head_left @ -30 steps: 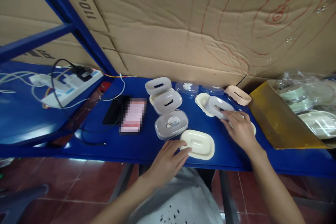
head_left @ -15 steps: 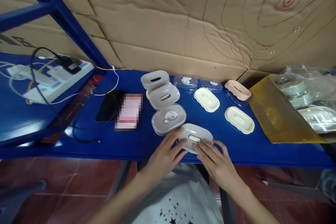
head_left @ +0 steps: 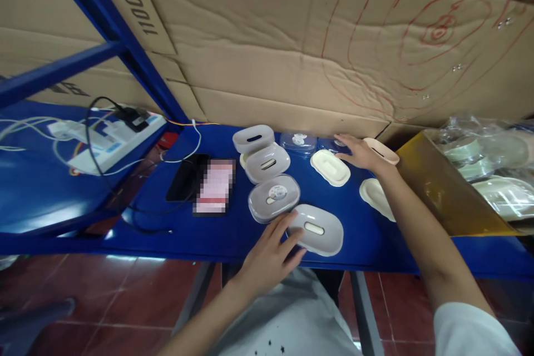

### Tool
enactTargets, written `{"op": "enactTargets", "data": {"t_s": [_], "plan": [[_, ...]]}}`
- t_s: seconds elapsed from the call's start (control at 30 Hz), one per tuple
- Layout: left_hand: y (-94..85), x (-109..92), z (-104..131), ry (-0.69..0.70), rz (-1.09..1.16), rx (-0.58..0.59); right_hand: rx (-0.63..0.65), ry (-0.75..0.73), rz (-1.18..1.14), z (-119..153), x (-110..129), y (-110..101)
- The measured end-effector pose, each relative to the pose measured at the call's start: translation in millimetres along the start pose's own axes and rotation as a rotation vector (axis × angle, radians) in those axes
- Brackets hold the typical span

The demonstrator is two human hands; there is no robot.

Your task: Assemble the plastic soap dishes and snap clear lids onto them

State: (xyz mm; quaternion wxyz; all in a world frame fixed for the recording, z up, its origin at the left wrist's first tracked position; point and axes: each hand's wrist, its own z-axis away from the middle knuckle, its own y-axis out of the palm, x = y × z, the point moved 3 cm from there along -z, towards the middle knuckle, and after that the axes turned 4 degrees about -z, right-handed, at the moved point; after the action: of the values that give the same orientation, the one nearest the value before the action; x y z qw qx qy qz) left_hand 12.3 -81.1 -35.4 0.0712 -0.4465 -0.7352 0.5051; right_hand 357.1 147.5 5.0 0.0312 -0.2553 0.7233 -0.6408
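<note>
Grey cover (head_left: 327, 240), likely light, stiff, slippery: grip opposite rims. Left hand (head_left: 269, 253), half open, touches its edge; right hand (head_left: 362, 153), fingers spread, overlaps clear lid (head_left: 327, 145), contact unclear.

The person's left forearm (head_left: 212, 311) slants up from seven o'clock, its hand (head_left: 269, 256) palm down, fingers parted and lightly bent towards two o'clock. Over there, the right arm (head_left: 421, 228) stretches farther, from five towards eleven o'clock, the right hand (head_left: 361, 154) open, thumb and fingers apart, pointing around nine to ten
</note>
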Motion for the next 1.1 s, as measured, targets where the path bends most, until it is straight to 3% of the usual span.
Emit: {"op": "enactTargets", "data": {"t_s": [0.17, 0.33, 0.47, 0.6, 0.73, 0.87, 1.0, 1.1], "plan": [[-0.9, 0.0, -0.5, 0.008, -0.008, 0.000, -0.039, -0.048, -0.032, 11.3, 7.8, -3.4], [1.1, 1.2, -0.8, 0.011, -0.005, -0.013, -0.173, 0.000, -0.006, 66.8, 47.4, 0.8], [3.3, 1.4, -0.5, 0.021, -0.030, -0.009, -0.160, -0.072, 0.015, 105.2, 81.9, 18.0], [3.5, 0.9, -0.2, 0.038, -0.048, -0.019, -0.100, -0.050, -0.117, 111.4, 87.3, 29.8], [3.7, 0.6, -0.2, 0.022, -0.045, -0.017, -0.183, -0.059, -0.230, 112.6, 93.4, 13.2], [5.4, 3.1, 1.9, -0.039, 0.000, -0.046, -0.169, -0.123, -0.201, 143.0, 135.2, -0.1], [6.5, 6.8, 5.2, -0.101, 0.052, -0.107, -0.072, -0.186, -0.186, 180.2, 182.7, 18.6], [6.6, 6.5, 5.6, -0.073, 0.038, -0.081, -0.062, -0.161, -0.142, 190.5, 196.5, 37.0]]}}
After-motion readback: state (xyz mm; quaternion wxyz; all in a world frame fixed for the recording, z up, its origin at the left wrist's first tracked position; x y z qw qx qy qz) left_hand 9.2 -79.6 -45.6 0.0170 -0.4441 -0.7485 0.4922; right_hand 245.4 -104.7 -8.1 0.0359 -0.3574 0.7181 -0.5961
